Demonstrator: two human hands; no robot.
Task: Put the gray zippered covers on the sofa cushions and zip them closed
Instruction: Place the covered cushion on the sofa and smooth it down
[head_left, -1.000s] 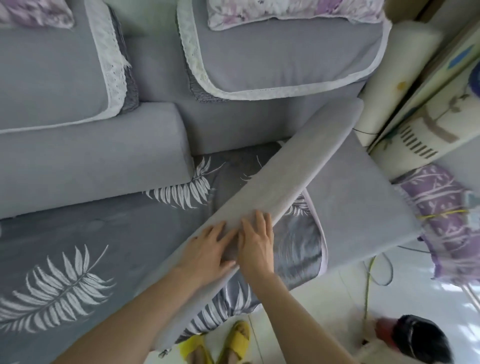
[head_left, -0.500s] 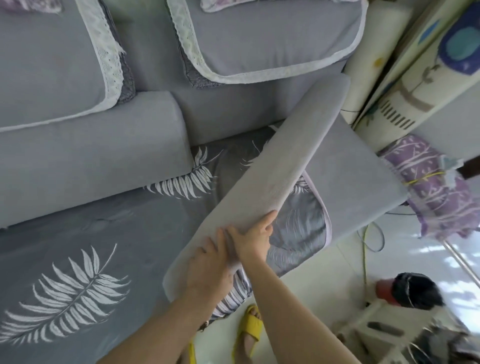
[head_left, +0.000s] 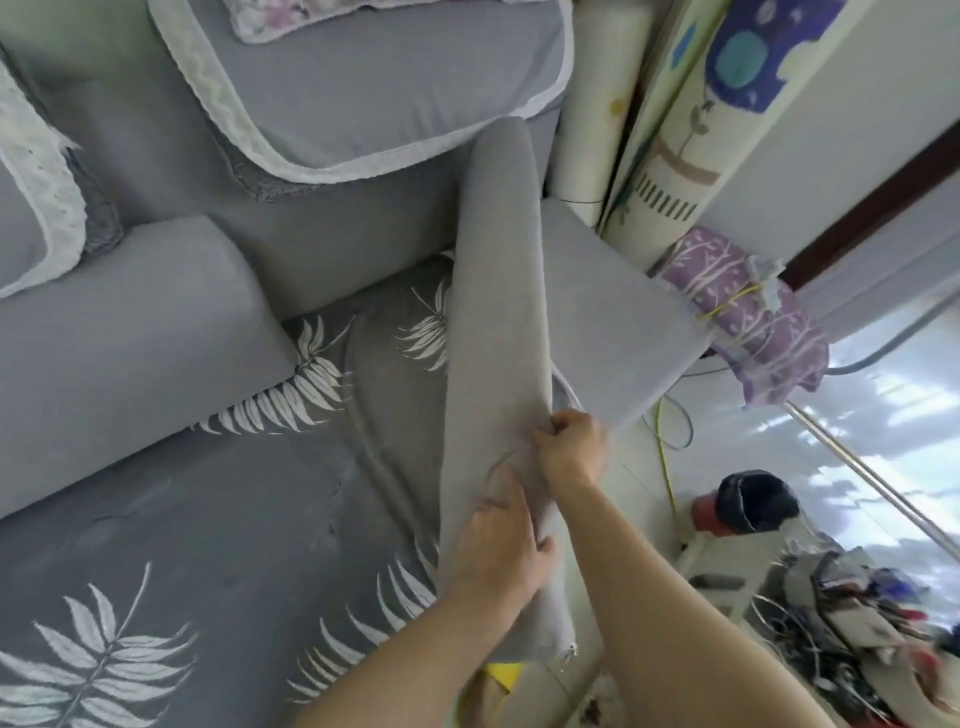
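A long cushion in a gray zippered cover (head_left: 493, 322) stands on edge, running from the sofa back down to the seat's front edge. My left hand (head_left: 501, 545) grips its near part, fingers curled round the fabric. My right hand (head_left: 571, 447) pinches the cover's right edge just above the left hand. The zipper's end (head_left: 570, 652) shows at the cover's near corner. A second gray cushion (head_left: 130, 332) lies on the seat at the left.
The sofa seat (head_left: 208, 519) wears a gray leaf-print cover. Back cushions with lace trim (head_left: 363, 83) lean behind. The gray armrest (head_left: 613, 312) is at the right, rolled mats (head_left: 675, 130) beyond it. A person's head (head_left: 753, 506) and clutter are on the floor at the right.
The cushion has swung from a diagonal lie to nearly upright on edge, towards the armrest. My hands went from flat on it to gripping and pinching its near edge.
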